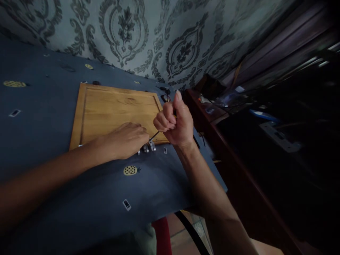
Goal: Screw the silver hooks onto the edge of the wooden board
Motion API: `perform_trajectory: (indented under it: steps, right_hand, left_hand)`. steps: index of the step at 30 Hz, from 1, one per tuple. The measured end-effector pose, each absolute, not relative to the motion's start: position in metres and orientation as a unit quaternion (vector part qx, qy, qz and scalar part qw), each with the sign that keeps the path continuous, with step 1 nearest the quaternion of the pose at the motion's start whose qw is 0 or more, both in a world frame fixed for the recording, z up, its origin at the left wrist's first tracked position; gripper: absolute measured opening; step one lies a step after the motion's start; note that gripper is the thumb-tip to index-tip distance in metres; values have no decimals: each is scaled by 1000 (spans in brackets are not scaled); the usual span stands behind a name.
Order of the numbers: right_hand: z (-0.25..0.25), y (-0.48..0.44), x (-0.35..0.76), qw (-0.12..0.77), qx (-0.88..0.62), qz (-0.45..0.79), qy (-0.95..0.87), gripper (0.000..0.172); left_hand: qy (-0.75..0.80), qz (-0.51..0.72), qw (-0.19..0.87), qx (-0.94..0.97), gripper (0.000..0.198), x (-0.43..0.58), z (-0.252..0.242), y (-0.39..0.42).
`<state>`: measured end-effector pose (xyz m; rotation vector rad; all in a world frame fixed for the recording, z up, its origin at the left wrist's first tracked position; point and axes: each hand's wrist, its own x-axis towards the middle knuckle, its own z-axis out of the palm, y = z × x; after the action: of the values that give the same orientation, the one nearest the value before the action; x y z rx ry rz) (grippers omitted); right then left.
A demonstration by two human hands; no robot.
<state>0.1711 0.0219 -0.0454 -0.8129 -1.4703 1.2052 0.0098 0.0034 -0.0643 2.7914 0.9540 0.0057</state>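
A wooden cabinet door (117, 109) with a raised frame lies flat on a blue patterned cloth. My right hand (176, 122) is closed around a screwdriver, thumb up; most of the handle is hidden in the fist. The screwdriver's thin shaft (154, 136) slants down left to a silver metal hinge (152, 146) at the door's near edge. My left hand (127, 140) lies across that same edge, fingers curled together at the hinge and close to the screwdriver's tip. Its thumb and fingertips are hidden, and so is part of the hinge.
Small dark items (166, 91) lie beyond the door's far right corner. A dark red wooden ledge (204, 113) runs along the right, with plastic pieces and a blue-handled tool (264, 115) on that side. Behind the table hangs a patterned curtain (124, 32).
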Motion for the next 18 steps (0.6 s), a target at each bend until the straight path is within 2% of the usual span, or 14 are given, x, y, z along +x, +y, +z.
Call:
perform_trajectory:
  steps: [7,10,18]
  right_hand:
    - [-45,5,142,630,-412,370,-544,68]
    - [-46,3,138,666,-406,351,-519,69]
    - [-48,5,152,624,-395,378,-558,66]
  left_hand:
    - [321,9,126,939,28,9,-63,3]
    - [324,4,117,939,28,9,-62,2]
    - [326,16,125,937,26,10,-63,4]
